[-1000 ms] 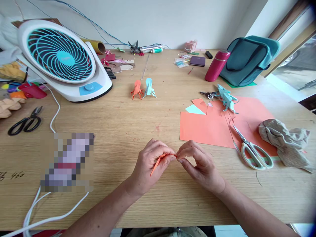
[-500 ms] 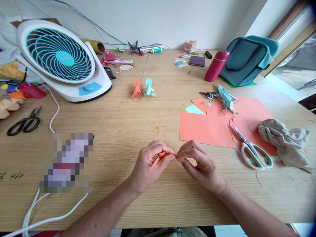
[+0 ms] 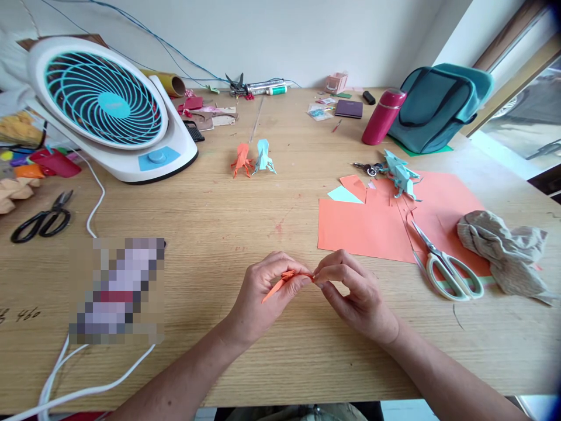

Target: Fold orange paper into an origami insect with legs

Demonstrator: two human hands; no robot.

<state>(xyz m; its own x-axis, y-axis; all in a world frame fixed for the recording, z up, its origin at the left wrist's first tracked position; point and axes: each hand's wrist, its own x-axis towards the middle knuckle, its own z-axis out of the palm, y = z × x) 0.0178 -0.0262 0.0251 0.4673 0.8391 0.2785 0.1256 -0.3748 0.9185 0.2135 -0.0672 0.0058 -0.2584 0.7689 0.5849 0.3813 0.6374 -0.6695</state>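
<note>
Both hands meet low over the wooden table [image 3: 210, 228], pinching one small folded orange paper piece [image 3: 280, 283]. My left hand [image 3: 263, 298] curls round it, fingers closed, with a pointed paper tip sticking out to the lower left. My right hand [image 3: 355, 292] pinches the piece's right end between thumb and fingertips. Further back stand a finished orange paper figure [image 3: 241, 160] and a light blue paper figure [image 3: 263, 156], side by side. A teal paper figure [image 3: 400, 173] rests on the orange paper sheets [image 3: 368, 225] to the right.
Green-handled scissors [image 3: 447, 266] and a crumpled beige cloth [image 3: 504, 248] lie at the right. A white and teal fan [image 3: 109, 111] stands back left, its white cable [image 3: 94, 204] running forward. Black scissors [image 3: 39, 219] lie at far left. A magenta bottle [image 3: 382, 117] and teal bag [image 3: 438, 105] sit at the back right.
The orange piece's pointed tip has swung slightly lower and leftward in my left hand. Both hands stay in the same place, pinching.
</note>
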